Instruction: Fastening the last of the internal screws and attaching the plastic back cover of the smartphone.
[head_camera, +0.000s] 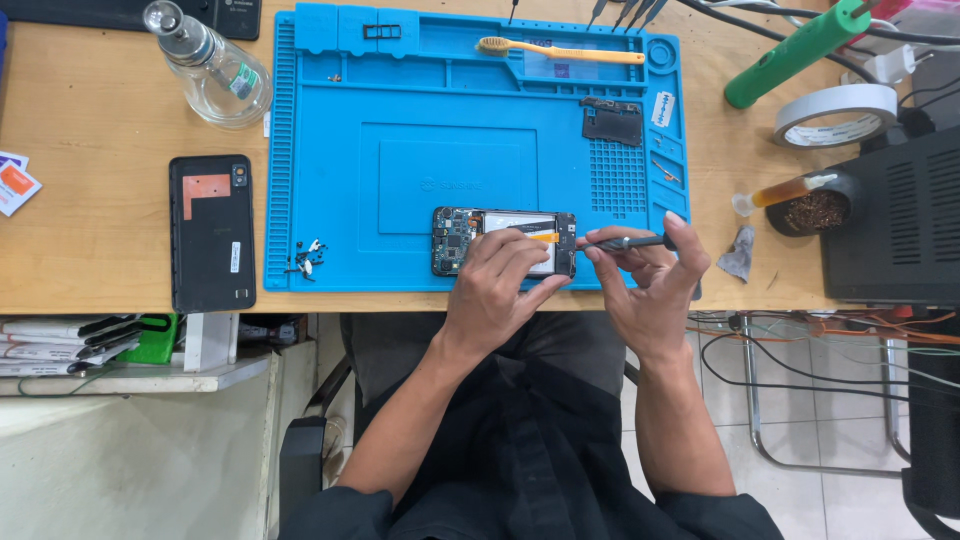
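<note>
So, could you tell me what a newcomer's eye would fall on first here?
The bright blue work mat fills the desk's middle. At its front edge lies an opened phone, steadied by the left hand, while the right hand holds a slim screwdriver to it. A black back cover lies left.

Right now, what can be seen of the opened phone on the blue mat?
The opened phone lies flat, long side across, near the front edge of the blue mat. Its back cover is off: a dark circuit board with small components shows at its left end, a pale battery label and an orange flex strip in the middle, a dark frame at the right end. The left hand rests over its front middle, fingers on it. The right hand holds a slim dark screwdriver with its tip at the phone's right end.
</note>
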